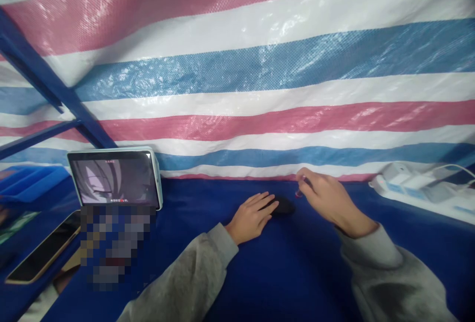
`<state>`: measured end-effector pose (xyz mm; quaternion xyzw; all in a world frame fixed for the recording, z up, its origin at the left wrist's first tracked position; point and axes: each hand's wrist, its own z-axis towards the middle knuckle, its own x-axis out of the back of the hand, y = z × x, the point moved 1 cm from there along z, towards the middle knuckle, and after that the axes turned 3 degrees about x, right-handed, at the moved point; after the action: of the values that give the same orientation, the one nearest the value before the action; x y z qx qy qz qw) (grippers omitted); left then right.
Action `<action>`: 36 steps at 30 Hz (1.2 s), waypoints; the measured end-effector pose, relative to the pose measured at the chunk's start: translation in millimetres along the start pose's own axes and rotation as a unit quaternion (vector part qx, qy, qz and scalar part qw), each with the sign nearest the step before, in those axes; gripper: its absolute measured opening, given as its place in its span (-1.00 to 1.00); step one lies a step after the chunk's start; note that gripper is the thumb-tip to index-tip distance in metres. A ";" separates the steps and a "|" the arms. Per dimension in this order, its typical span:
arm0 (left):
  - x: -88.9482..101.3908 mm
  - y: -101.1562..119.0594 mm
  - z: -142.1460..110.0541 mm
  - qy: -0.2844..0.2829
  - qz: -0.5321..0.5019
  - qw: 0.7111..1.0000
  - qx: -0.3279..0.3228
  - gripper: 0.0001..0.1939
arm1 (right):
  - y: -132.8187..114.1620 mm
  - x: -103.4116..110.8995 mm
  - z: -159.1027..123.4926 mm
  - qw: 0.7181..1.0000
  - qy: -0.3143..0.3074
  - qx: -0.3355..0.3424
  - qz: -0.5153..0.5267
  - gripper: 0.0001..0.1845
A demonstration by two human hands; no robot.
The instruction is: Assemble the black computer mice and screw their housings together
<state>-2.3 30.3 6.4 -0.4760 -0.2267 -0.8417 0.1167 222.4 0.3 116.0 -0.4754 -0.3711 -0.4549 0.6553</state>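
A grey left sleeve (185, 272) and a grey right sleeve (393, 267) come nearest the camera, reaching in from the bottom edge and lower right of the frame over a dark blue tabletop (282, 282). Just right of centre, the left hand (250, 219) lies palm down with its fingers (261, 202) extended and loosely spread, clenched on nothing. Their tips reach the left side of a flat, dark, rounded object (285, 206); whether they press on it or only lie over its edge cannot be told.

Right of and slightly above that object in the frame, the right hand (330, 201) bends down at the wrist, its fingers curled and pinching a small red-ended item (299, 194). The item sits between the fingertips, mostly covered by them, its reddish end showing below, near the dark object's upper right side. Its full shape is too blurred to tell.

At the right edge stands a white power strip (393, 194) with plugs in it. At left, a tablet (115, 178) leans upright, a phone (44, 250) lying below it toward the lower left corner.
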 end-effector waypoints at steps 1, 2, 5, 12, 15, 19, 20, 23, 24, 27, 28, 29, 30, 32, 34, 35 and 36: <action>0.2 0.1 0.1 0.000 -0.001 1.000 0.001 -0.55 | -0.1 0.1 0.0 1.000 -0.001 0.009 0.009 -0.84; 0.3 0.2 0.2 -0.001 -0.002 1.000 0.001 -0.55 | -0.1 -0.1 0.2 1.000 0.000 0.016 0.014 -0.82; 0.1 0.1 0.2 -0.004 -0.002 1.000 -0.002 -0.56 | 0.7 -2.0 0.9 1.000 -0.003 0.014 0.004 -0.81; 0.1 -0.6 -0.8 -0.003 0.001 1.000 -0.004 -0.55 | -2.7 0.1 0.0 1.000 0.005 0.008 -0.020 -0.79; 0.9 -0.6 -0.6 -0.005 0.001 1.000 -0.004 -0.55 | -4.5 1.3 -0.1 1.000 0.009 0.025 -0.005 -0.77; 0.8 -1.0 0.0 -0.013 0.012 1.000 -0.012 -0.56 | -1.9 0.9 0.5 1.000 -0.005 0.015 -0.008 -0.74; 0.6 -1.2 0.1 -0.016 0.015 1.000 -0.012 -0.56 | -1.0 1.2 0.4 1.000 -0.006 0.011 -0.013 -0.73; 0.1 -1.4 0.6 -0.020 0.018 1.000 -0.016 -0.57 | 0.3 2.6 -0.3 1.000 -0.007 0.013 -0.015 -0.77; -0.1 -1.5 0.6 -0.021 0.018 0.999 -0.017 -0.57 | 0.4 2.9 -0.6 1.000 -0.009 0.017 -0.011 -0.78; -0.5 -1.8 0.6 -0.024 0.019 0.999 -0.022 -0.57 | 0.2 2.7 -0.9 1.000 -0.015 0.026 -0.003 -0.76; -0.5 -1.8 0.5 -0.024 0.021 0.999 -0.024 -0.57 | 0.3 2.5 -0.9 1.000 -0.015 0.024 -0.007 -0.77; -0.6 -1.7 0.5 -0.024 0.022 0.999 -0.026 -0.57 | 0.5 2.3 -1.0 1.000 -0.014 0.019 -0.015 -0.76; -0.6 -1.6 0.4 -0.023 0.023 0.999 -0.028 -0.57 | 0.8 2.3 -1.1 1.000 -0.012 0.013 -0.025 -0.72; -0.5 -1.3 0.3 -0.020 0.024 0.999 -0.028 -0.56 | 1.4 2.6 -1.6 0.999 -0.006 0.004 -0.040 -0.66; -0.2 -1.0 0.5 -0.017 0.022 0.999 -0.025 -0.57 | 2.0 3.3 -2.4 0.999 -0.001 0.008 -0.038 -0.72; -0.1 -0.9 0.6 -0.016 0.021 0.999 -0.024 -0.58 | 2.1 3.6 -2.7 0.999 0.001 0.014 -0.033 -0.77; -0.1 -0.8 0.8 -0.014 0.019 0.999 -0.023 -0.60 | 2.1 3.8 -2.9 0.999 0.001 0.022 -0.029 -0.80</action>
<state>-2.0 31.4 6.5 -0.4948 -0.2001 -0.8372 0.1189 225.7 -3.1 118.1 -0.4494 -0.3943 -0.4656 0.6525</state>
